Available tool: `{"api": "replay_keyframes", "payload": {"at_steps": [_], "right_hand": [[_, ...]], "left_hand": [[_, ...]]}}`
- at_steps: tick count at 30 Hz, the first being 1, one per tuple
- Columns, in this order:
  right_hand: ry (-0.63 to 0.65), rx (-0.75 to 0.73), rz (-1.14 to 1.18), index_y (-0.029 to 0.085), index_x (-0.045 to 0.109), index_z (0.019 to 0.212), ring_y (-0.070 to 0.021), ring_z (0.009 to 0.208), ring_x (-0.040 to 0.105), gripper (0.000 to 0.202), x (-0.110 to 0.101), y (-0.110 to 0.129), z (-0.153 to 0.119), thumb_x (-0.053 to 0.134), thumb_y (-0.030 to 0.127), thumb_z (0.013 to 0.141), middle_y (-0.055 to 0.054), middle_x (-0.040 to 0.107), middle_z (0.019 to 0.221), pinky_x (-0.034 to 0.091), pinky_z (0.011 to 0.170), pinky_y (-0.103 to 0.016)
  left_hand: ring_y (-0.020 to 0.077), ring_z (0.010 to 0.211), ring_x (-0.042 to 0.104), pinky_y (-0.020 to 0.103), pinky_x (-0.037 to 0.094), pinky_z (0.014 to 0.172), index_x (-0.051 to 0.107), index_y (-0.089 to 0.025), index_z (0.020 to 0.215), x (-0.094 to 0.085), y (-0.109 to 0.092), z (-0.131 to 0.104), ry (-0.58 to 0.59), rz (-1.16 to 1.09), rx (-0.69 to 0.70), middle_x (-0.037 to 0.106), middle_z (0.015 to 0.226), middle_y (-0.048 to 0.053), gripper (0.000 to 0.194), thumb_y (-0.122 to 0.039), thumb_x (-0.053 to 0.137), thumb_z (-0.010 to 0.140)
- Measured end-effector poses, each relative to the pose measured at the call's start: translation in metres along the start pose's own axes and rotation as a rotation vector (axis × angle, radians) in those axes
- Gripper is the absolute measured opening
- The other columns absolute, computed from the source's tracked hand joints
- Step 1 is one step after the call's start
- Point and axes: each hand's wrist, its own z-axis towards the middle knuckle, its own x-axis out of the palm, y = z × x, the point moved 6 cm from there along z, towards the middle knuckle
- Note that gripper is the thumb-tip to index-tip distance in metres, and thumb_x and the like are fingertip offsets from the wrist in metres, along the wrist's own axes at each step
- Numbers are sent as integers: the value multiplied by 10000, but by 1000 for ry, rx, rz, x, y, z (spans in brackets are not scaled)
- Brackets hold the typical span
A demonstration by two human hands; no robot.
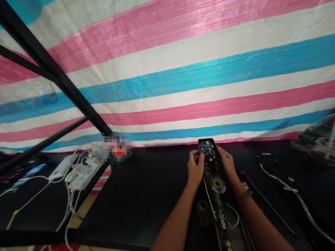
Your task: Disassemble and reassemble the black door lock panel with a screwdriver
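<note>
A long, narrow dark device housing [217, 184] lies open on the black table, pointing away from me, its inner parts exposed. At its far end sits a blue circuit board [207, 147]. My left hand [196, 166] grips the housing's left edge, the thumb beside the board. On the opposite edge, my right hand [227, 159] is wrapped around the side, with its fingertips partly hidden. A round metal part and a loose white wire [237, 216] show farther down the housing.
A long screwdriver [269, 205] lies right of my right arm, near a white cable [295, 195]. Plastic cups [324, 148] stand at the far right. White power strips [85, 174] and a lit phone [32, 172] lie left. Behind hangs a striped sheet [183, 83].
</note>
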Motion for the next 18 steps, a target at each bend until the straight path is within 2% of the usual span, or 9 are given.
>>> {"api": "replay_keyframes", "payload": {"at_steps": [12,15,18], "right_hand": [[69,-28,26,172,762,1113,-286,1050,699,556,9,13,-8,715,590,749,-90,776,1068,550,922,-378],[78,6,37,172,771,1055,-271,951,714,538,11,13,-9,723,597,730,-73,785,990,560,866,-357],[105,70,-11,163,766,894,-249,783,703,504,11,8,-8,693,636,735,-67,780,851,561,715,-317]], "left_hand": [[179,763,704,286,523,691,488,-230,1151,3,-3,-2,33,-48,-15,726,877,34,336,-488,525,939],[178,740,704,287,519,675,481,-235,1143,3,-4,-2,32,-47,-15,732,877,35,324,-502,474,961],[178,738,697,286,510,669,483,-236,1131,2,-3,-1,21,-34,-16,723,844,27,328,-521,436,973]]}}
